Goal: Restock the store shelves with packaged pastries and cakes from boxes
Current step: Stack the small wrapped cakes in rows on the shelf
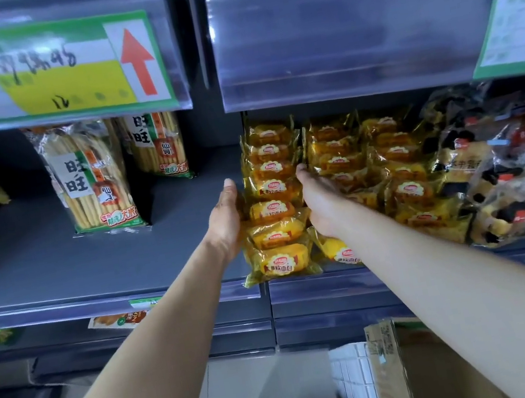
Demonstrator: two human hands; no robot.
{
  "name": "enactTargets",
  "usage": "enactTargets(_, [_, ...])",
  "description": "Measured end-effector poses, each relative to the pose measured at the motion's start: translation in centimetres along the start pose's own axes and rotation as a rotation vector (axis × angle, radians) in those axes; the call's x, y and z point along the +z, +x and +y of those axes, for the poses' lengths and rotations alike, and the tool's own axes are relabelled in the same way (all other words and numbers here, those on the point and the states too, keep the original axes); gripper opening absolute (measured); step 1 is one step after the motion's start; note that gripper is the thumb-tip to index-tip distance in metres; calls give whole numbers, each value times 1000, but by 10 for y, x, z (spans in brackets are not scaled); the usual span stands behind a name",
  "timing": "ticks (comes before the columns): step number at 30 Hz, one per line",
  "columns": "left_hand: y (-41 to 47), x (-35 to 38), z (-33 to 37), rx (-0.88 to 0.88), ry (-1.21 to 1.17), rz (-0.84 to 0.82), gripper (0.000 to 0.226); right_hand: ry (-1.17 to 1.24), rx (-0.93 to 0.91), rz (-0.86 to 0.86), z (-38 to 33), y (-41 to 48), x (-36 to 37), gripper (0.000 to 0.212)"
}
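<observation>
step: we judge it's squaring up the leftmost row of yellow soft-bread packs [273, 193] on the shelf [57, 268], pressed btw both palms.
where the packs are: row runs front-to-back at the left end of the right-hand bay. The front pack [282, 261] overhangs the shelf lip a bit. 2 more yellow rows [395, 173] sit just beside it on the right.
left hand [225, 217]: flat, fingers straight & together, palm against the row's left side.
right hand [322, 204]: flat too, back of hand to us, fingers in the gap btw this row and the next. Fingertips partly hidden by wrappers, so we can't tell more.
arms: both stretched fwd, nearly straight, forearms converging on the row, wrists about level w/ the packs.
how we'd do it well: squeeze evenly w/ light pressure, since soft bread crushes & film wrappers slip. Push the row back as one unit so the front pack clears the lip. Tilted packs near the front may pop up.
watch out: right wrist lies over a pack of the next row; we shouldn't drag it out.
stock: cardboard box [421, 366] on the floor, lower right, contents not visible.
nearby: rice-cracker bags [95, 185] upright, well apart to the left; dark-wrapped pastries [510, 192] far right.
</observation>
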State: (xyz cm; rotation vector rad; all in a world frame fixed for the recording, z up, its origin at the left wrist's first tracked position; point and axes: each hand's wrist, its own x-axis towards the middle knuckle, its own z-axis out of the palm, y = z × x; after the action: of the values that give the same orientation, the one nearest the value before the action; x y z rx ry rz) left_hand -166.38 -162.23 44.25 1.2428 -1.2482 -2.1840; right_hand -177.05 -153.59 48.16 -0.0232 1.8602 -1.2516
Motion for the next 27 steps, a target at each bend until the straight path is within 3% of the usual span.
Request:
enactTargets(4, [-1, 5, -2, -27, 40, -65, 61, 54, 11, -57, -2, 10, -1, 66])
enactTargets(7, [2, -1, -1, 27, -23, -20, 58, 36, 8, -36, 2, 19, -4, 72])
enactTargets(12, [3, -6, -7, 42, -20, -51, 59, -58, -88, 29, 0, 9, -5, 58])
enactTargets(14, [4, -4, -10, -9, -32, -58, 73, -102, -143, 72, 1, 4, -9, 56])
enactTargets(20, [-3, -12, -6, 118, -49, 125, 60, -44, -322, 83, 4, -9, -34, 38])
enactTargets(24, [-23, -13, -23, 10, 21, 35, 63, -35, -365, 84, 11, -25, -58, 37])
enactTargets(27, [-36, -2, -20, -19, -37, 19, 61, -27, -365, 76, 15, -38, -73, 25])
